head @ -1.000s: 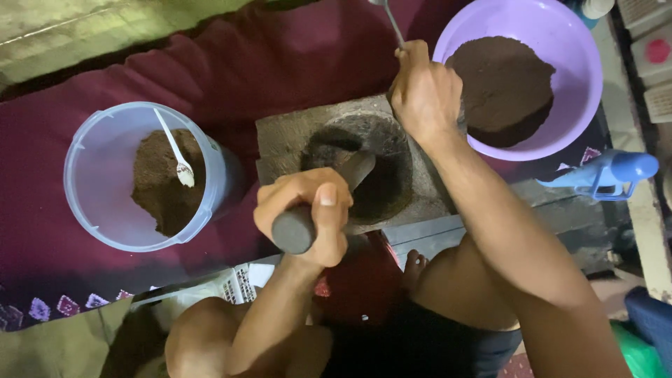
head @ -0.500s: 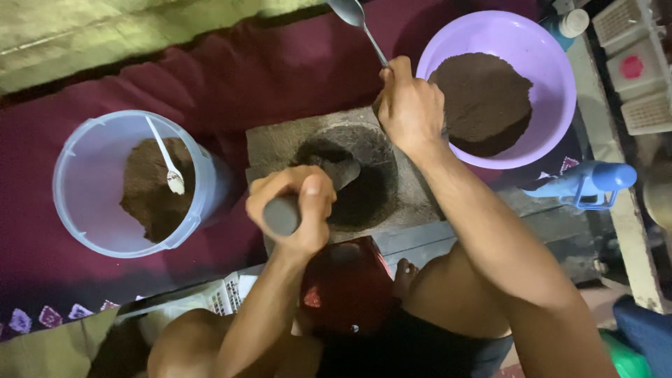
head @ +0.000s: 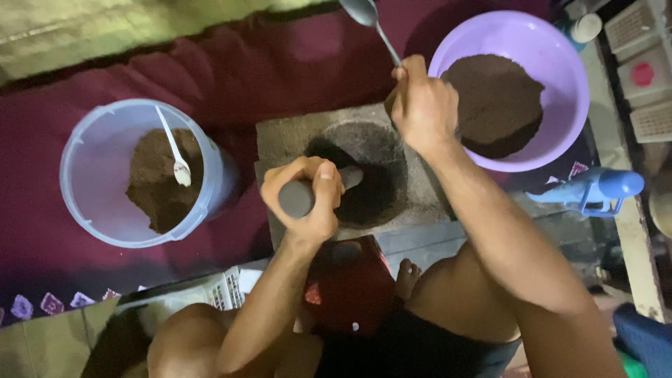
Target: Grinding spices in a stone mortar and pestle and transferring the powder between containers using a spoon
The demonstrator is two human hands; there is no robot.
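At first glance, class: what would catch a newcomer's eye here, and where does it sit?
In the centre, the left hand grips a stone pestle in a square stone mortar, while the right hand lifts a metal spoon. A purple bowl of brown powder sits upper right; a clear bucket of powder sits left.

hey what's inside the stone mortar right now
The pestle, held in the left hand, dips into the stone mortar. Its bowl looks dark, likely brown powder; the tip and bottom are hidden.
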